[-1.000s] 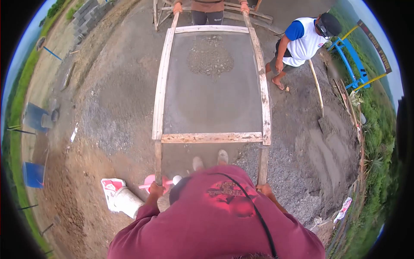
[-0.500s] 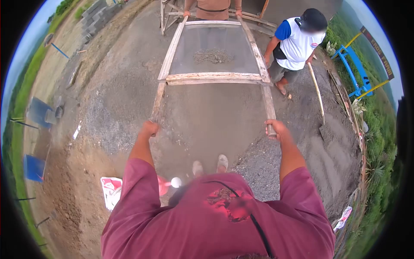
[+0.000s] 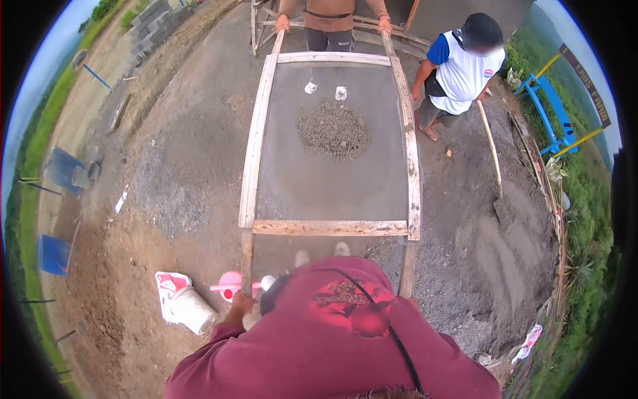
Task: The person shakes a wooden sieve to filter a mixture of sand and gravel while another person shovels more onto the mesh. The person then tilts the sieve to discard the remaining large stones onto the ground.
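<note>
The sieve (image 3: 330, 228) lies at one o'clock from the left hand (image 3: 242, 304), its long axis running twelve to six. That hand wraps the left handle (image 3: 247, 263); the right hand (image 3: 415, 304) is mostly hidden, its grip I cannot tell.

Gravel pile (image 3: 333, 130) on a wood-framed sieve (image 3: 330, 227), left fingers (image 3: 243, 304) around a near handle (image 3: 246, 263), a co-worker (image 3: 330, 16) opposite.

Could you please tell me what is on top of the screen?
A heap of grit lies near the middle of the screen. The part of the screen directly beneath it is covered.
</note>
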Available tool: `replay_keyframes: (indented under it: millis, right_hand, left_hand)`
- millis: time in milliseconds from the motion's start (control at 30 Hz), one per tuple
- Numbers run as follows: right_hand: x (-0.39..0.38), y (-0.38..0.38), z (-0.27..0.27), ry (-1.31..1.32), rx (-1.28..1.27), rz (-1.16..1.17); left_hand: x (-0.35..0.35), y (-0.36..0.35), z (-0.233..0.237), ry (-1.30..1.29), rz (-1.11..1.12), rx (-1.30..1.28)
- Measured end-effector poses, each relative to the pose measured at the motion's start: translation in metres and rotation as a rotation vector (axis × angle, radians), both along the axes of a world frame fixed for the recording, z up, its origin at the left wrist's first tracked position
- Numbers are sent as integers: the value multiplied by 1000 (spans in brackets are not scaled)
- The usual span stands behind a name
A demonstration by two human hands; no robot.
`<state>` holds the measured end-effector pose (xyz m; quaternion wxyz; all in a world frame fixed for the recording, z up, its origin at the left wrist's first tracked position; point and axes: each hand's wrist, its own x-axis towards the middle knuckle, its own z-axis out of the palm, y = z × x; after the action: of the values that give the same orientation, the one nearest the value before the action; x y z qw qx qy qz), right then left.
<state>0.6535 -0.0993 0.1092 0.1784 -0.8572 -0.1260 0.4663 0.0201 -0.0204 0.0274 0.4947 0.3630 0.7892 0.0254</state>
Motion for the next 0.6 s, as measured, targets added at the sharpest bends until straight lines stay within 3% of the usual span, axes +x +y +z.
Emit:
replay_keyframes:
  millis: [33,67,100,133,167,200,233,333,433,500,600]
  right_hand:
    - [3,18,-4,27,-12,39]
    - [8,41,-11,58,-37,80]
    - [23,69,-38,200,44,8]
    - [39,95,-66,346,113,-69]
    - [45,140,-50,409,147,-39]
    - [47,188,-22,376,134,-2]
    - [52,225,0,372,171,28]
    - [63,305,64,321,178,66]
    - [67,307,65,273,174,64]
    - [74,258,25,297,185,45]
    - [79,119,-48,348,212,-62]
  left_hand:
    - [-9,9,-31,-25,-76,131]
    - [2,41,-14,-4,-36,0]
    - [23,88,21,136,-217,-119]
    - [14,113,-16,243,-243,123]
    - [15,160,-23,115,-156,61]
    - [28,208,-6,341,-281,178]
    - [20,255,-14,294,-305,194]
    - [56,337,86,193,-285,253]
    - [74,325,100,150,-183,241]
    - [65,273,26,241,-252,235]
    - [59,123,-14,193,-250,230]
